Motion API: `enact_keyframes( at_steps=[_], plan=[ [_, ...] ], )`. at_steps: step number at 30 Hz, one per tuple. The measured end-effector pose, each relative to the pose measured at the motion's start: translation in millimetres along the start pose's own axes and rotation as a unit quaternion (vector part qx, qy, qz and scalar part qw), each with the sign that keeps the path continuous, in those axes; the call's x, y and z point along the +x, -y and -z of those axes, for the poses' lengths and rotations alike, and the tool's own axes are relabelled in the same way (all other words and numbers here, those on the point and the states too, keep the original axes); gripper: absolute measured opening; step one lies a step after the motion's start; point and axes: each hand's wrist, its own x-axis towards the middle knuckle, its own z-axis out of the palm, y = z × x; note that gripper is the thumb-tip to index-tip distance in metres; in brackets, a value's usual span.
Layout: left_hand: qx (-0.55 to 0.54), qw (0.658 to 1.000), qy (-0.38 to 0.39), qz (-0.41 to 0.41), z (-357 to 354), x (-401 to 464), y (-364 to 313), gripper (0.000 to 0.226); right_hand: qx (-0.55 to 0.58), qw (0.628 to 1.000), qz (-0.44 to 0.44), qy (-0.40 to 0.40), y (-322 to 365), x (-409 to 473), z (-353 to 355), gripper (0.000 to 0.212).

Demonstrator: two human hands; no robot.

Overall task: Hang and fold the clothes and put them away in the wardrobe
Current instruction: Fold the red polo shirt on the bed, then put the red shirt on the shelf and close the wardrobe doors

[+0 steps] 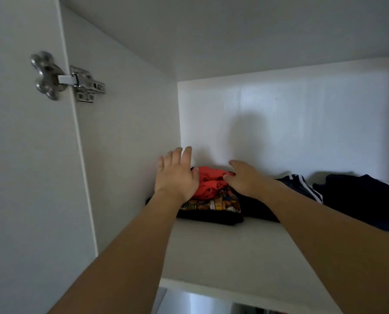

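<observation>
Two bare forearms, no sleeves, left grip [176,177], right grip [245,179]

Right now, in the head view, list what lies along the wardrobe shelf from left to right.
Metal door hinge → left hand → red garment → right hand → navy garment with white stripes → dark navy garment. The hinge sits on the side wall, above the shelf.

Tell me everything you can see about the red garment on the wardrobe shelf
The red garment is soft orange-red fabric, bunched and creased rather than flat. It lies atop a folded black printed shirt in the shelf's back left corner. The left hand rests on its left side, fingers straight; the right hand touches its right edge. Much of it is hidden.
</observation>
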Motion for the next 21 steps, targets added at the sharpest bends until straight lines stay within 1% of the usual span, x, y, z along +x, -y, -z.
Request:
enact_keyframes(
  at_steps=[2, 4, 7, 8, 9, 12, 15, 17, 21],
  plan=[
    [0.018, 0.999, -0.046, -0.012, 24.2, -26.8, -7.1, 0.063, 0.003, 1.0, 0.007, -0.013, 11.2, -35.0, 10.8, 0.054],
    [0.033, 0.997, -0.062, -0.017, 52.3, -58.8, -12.9, 0.063, 0.016, 1.0, 0.006, -0.014, 23.2, -75.7, 21.7, 0.052],
    [0.045, 0.997, -0.067, -0.016, 78.7, -95.2, -13.2, 0.062, 0.026, 0.999, 0.026, -0.039, 32.6, -115.7, 29.8, 0.027],
    [0.05, 0.997, -0.062, -0.01, 93.3, -116.1, -15.4, 0.062, 0.032, 0.998, 0.033, -0.04, 37.5, -136.9, 33.7, 0.022],
    [0.052, 0.996, -0.065, -0.006, 103.6, -133.3, -16.1, 0.062, 0.037, 0.997, 0.042, -0.046, 41.1, -153.4, 35.6, 0.023],
    [0.062, 0.996, -0.065, 0.013, 132.1, -186.1, -16.0, 0.064, 0.037, 0.996, 0.066, -0.052, 57.9, -202.0, 39.0, 0.039],
    [0.081, 0.994, -0.068, 0.018, 163.3, -230.5, -12.2, 0.064, 0.03, 0.997, 0.065, -0.028, 80.9, -244.4, 38.5, 0.049],
    [0.095, 0.993, -0.069, 0.024, 184.8, -252.4, -9.5, 0.064, 0.025, 0.997, 0.076, -0.011, 97.2, -267.3, 40.0, 0.051],
    [0.121, 0.989, -0.067, 0.047, 225.9, -280.6, -5.0, 0.066, 0.015, 0.994, 0.106, -0.005, 130.6, -296.2, 45.0, 0.055]
  ],
)
